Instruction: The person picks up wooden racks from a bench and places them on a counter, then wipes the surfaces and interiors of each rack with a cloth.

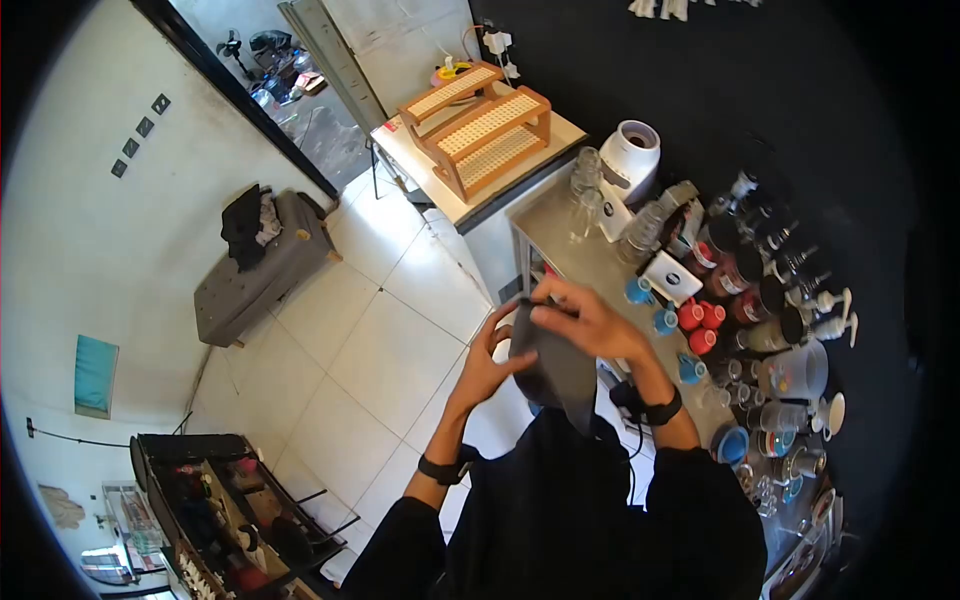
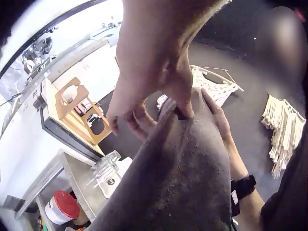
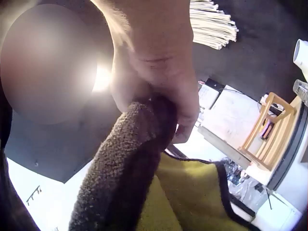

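Note:
A dark grey cloth (image 1: 562, 375) hangs between my two hands in front of my chest. Its grey face looks fuzzy in the right wrist view, where a yellow part with black edging (image 3: 195, 185) also shows. My left hand (image 1: 487, 365) holds the cloth's left side, its thumb across the near face. In the left wrist view, that thumb (image 2: 184, 103) presses into a fold at the top. My right hand (image 1: 590, 322) grips the upper right edge, with the cloth bunched under its fingers. Some right fingertips are hidden behind the fabric.
To the right runs a metal counter (image 1: 550, 225) crowded with jars, red cups (image 1: 702, 340), blue cups and glasses. A wooden tiered rack (image 1: 490, 130) stands on a table ahead. A grey bench (image 1: 265, 265) sits across the tiled floor, and a dark shelf unit (image 1: 235, 510) at lower left.

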The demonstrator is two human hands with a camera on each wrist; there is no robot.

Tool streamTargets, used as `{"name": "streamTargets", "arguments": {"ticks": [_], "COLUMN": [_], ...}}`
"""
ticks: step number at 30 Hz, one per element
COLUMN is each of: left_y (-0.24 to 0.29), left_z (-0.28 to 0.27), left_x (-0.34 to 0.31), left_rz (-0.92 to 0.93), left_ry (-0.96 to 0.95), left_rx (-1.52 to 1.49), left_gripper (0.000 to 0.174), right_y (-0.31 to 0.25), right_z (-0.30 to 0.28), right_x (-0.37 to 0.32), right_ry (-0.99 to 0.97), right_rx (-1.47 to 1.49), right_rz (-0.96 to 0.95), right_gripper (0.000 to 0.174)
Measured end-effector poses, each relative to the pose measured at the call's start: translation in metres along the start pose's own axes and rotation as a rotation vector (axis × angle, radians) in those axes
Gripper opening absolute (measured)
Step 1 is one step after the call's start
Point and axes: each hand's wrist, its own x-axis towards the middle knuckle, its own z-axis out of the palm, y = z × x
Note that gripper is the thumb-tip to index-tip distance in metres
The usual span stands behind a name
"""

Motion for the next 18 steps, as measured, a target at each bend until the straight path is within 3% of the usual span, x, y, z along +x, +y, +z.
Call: {"name": "streamTargets", "arguments": {"ticks": [1, 3, 5, 7, 9, 10, 11, 13, 15, 18], "left_y": [-0.004, 0.033, 0.041, 0.054, 0.066, 0.070, 0.052, 0.082, 0.071, 0.113], "left_z": [-0.015, -0.034, -0.066, -0.088, -0.102, -0.114, -0.133, -0.148, -0.186, -0.224], "left_x": [0.023, 0.054, 0.088, 0.123, 0.156, 0.175, 0.201, 0.236, 0.281, 0.338], "left_rz": [-0.088, -0.139, 0.008, 0.019, -0.124, -0.173, -0.158, -0.141, -0.027, 0.022], "left_ry": [-0.055, -0.019, -0.092, -0.096, -0.207, -0.217, -0.191, -0.125, -0.047, -0.147], "left_rx": [-0.152, -0.091, -0.152, 0.030, -0.247, -0.135, -0.105, -0.032, -0.056, -0.305], "left_gripper": [0.057, 0.027, 0.013, 0.032, 0.049, 0.062, 0.062, 0.057, 0.039, 0.022], "right_y": [0.001, 0.000, 0.005, -0.004, -0.007, -0.011, -0.011, -0.014, -0.015, -0.020], "right_z": [-0.016, -0.054, -0.078, -0.099, -0.116, -0.119, -0.124, -0.132, -0.148, -0.160], "right_x": [0.021, 0.068, 0.105, 0.148, 0.183, 0.200, 0.215, 0.246, 0.266, 0.300], "right_ry": [0.036, 0.055, 0.031, 0.104, 0.109, 0.142, 0.156, 0.204, 0.271, 0.480], "right_rx": [0.008, 0.093, 0.176, 0.295, 0.255, 0.216, 0.204, 0.078, 0.036, -0.083], "right_rz": [-0.005, 0.042, 0.122, -0.014, -0.064, -0.080, -0.076, -0.138, -0.025, -0.076], "right_gripper": [0.014, 0.014, 0.014, 0.017, 0.021, 0.021, 0.021, 0.020, 0.020, 0.020]}}
